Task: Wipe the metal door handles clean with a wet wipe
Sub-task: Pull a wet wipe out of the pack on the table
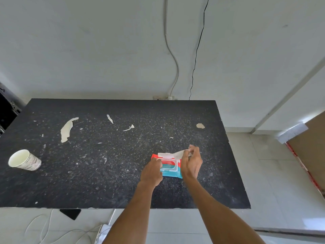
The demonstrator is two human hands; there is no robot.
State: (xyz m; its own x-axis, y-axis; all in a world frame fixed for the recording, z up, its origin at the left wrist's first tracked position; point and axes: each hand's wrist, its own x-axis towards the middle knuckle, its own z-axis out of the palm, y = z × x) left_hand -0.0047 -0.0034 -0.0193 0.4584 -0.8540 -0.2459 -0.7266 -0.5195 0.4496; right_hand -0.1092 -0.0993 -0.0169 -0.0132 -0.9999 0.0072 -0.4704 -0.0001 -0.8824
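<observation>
A paper cup (24,160) sits at nine o'clock on the dark speckled desk (105,182). Toward four o'clock lies the red and blue wipe pack (171,174), its white lid (165,155) flipped open. The left grip (152,171) is curled on the pack's nine-o'clock edge. The right grip (191,164) is pinched together on a wet wipe (179,154), which stretches from the lid toward one o'clock.

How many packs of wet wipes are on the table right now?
1. The wipe pack lies right of centre on the black table, lid open; left hand holds it, right hand pinches a wipe. No other pack shows.
</observation>
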